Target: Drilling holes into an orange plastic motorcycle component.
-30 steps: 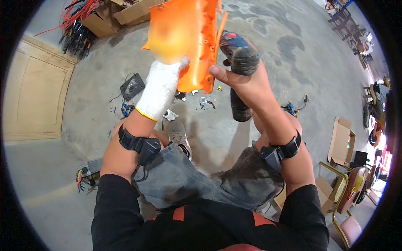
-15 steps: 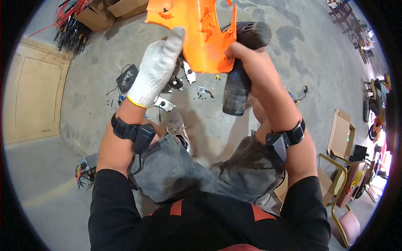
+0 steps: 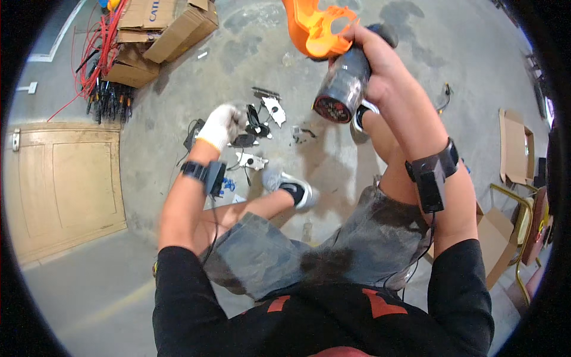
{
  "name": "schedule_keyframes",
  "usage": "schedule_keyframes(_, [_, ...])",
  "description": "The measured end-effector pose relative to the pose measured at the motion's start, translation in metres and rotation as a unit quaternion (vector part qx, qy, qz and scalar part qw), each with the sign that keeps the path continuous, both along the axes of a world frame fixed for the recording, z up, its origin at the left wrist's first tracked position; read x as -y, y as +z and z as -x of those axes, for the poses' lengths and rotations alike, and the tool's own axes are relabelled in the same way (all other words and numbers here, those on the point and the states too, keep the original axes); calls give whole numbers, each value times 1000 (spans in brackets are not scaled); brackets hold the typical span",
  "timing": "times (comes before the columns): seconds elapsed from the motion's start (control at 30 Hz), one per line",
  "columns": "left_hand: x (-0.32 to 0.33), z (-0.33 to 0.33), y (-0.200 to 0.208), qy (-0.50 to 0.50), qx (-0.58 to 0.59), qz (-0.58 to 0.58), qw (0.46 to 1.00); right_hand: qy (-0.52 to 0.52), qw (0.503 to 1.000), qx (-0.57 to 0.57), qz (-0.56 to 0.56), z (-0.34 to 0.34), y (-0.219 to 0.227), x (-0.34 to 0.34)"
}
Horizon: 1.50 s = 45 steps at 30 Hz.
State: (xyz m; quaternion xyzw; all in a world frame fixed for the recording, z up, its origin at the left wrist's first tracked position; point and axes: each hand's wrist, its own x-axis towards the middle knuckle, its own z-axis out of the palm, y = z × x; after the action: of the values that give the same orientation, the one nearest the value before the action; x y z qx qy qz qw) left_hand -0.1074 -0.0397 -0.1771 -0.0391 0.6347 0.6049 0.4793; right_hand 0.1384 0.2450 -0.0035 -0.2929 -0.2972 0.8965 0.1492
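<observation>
My right hand (image 3: 377, 62) grips an orange plastic shell (image 3: 315, 33) with a round cut-out in it, together with a black tool with a thick cylindrical body (image 3: 348, 74). The cylinder's dark end, with a red ring, faces me, and the tool's far part is partly hidden behind the hand. My left hand (image 3: 221, 124), in a white knit glove, is closed with its fingers curled; what it holds, if anything, is hidden. It hangs above or beside black parts (image 3: 256, 122) on the floor, near white plates with black round centres (image 3: 275, 111).
Cardboard boxes (image 3: 178, 35) and bundled red cables (image 3: 107, 47) stand far left, by a wooden door (image 3: 65, 184). Small loose parts (image 3: 303, 134) lie on the concrete floor between my feet. An open carton (image 3: 514, 146) and metal-framed chairs (image 3: 526, 238) are at right.
My left hand has let go of the orange shell and moved down toward the parts at left. The shell and tool have tilted in my right hand. My view has shifted left.
</observation>
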Motion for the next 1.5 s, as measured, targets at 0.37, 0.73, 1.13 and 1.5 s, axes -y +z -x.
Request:
schedule_keyframes(0.37, [-167, -68, -167, 28, 144, -44, 988, -198, 973, -69, 102, -9, 2, -35])
schedule_keyframes(0.73, [-194, -64, -211, 57, 148, -15, 987, -140, 983, 28, 111, -22, 14, -47])
schedule_keyframes(1.13, [-202, -68, -216, 48, 144, -22, 988, -132, 987, 46, 83, -13, 9, -28])
schedule_keyframes(1.5, [-207, -57, -201, 39, 133, -40, 990, -101, 989, 53, 99, -7, 11, -25])
